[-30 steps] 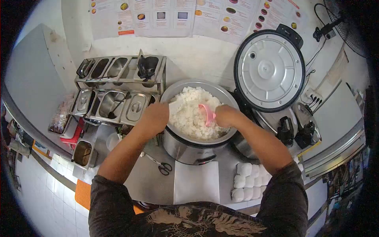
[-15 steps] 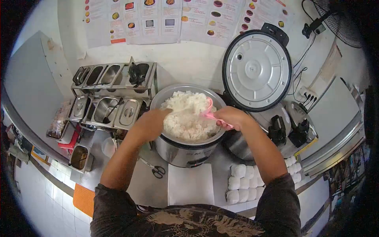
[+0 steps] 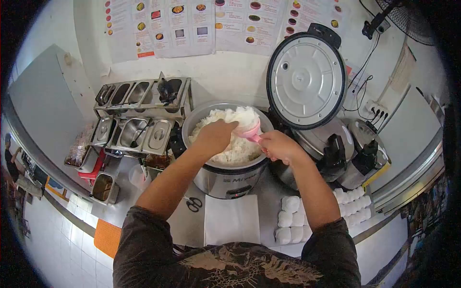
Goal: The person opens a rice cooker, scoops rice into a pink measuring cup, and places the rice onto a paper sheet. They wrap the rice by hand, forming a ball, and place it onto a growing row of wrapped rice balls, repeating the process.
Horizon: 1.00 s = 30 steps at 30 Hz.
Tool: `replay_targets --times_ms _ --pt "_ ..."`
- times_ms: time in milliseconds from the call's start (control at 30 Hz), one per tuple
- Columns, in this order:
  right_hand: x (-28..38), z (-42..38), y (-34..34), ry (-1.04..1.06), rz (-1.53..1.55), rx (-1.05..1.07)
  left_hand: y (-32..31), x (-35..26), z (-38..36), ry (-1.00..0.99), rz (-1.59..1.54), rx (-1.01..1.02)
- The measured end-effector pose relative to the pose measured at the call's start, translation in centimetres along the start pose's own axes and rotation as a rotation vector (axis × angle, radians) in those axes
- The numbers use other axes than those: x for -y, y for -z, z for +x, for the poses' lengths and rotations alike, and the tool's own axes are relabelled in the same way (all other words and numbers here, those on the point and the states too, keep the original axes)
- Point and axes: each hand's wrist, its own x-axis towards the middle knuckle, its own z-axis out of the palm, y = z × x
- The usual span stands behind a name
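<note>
My right hand (image 3: 281,146) grips the handle of a pink scoop (image 3: 253,132), tilted over an open rice cooker (image 3: 218,180). Heaped on the scoop is white rice (image 3: 242,116), above the loose rice filling the pot. My left hand (image 3: 216,137) reaches over the pot from the left, its fingers drawn together at the scoop's left edge, by the heaped rice. Its fingertips are partly hidden, so I cannot make out what they pinch. On the counter in front of the cooker lie white sheets (image 3: 231,221).
Scissors (image 3: 194,204) lie left of the sheets, and rows of white wrapped bundles (image 3: 290,218) sit at the right. The cooker's raised lid (image 3: 305,81) stands behind right, near another pot (image 3: 321,139). Steel food pans (image 3: 134,132) line the left back.
My left hand has moved right and up to the scoop. The scoop has tipped upright and now carries a mound of rice. The camera view has shifted slightly.
</note>
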Motion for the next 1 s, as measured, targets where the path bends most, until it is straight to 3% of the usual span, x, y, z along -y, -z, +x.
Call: replay_targets --times_ms 233,367,433,533,733,800,900,1000 --pt "-1.6 0.3 1.4 -0.013 0.175 0.025 -1.2 2.3 0.6 -0.058 -0.023 -0.004" --pt "-0.7 -0.5 1.7 -0.008 -0.019 0.019 -0.3 -1.0 -1.8 -0.119 -0.12 0.208" --pt "-0.7 -0.4 1.4 0.009 -0.046 0.012 -1.5 0.2 -2.0 -0.174 -0.237 0.168" --pt "0.3 -1.3 -0.3 0.129 -0.372 -0.112 -2.1 0.9 -2.2 -0.14 -0.322 0.139" --pt "-2.9 2.7 2.1 -0.055 0.115 0.228 -0.9 3.1 -2.9 -0.134 -0.117 -0.002" --pt "-2.5 2.8 2.3 -0.071 0.015 0.19 1.4 2.1 -4.1 -0.054 -0.13 0.015" --pt "-0.9 1.8 1.2 -0.048 -0.066 0.162 0.1 -0.5 -4.0 -0.098 -0.102 0.072" --pt "0.3 0.5 0.1 0.01 -0.008 0.146 -0.4 -1.6 -3.6 0.039 -0.082 -0.019"
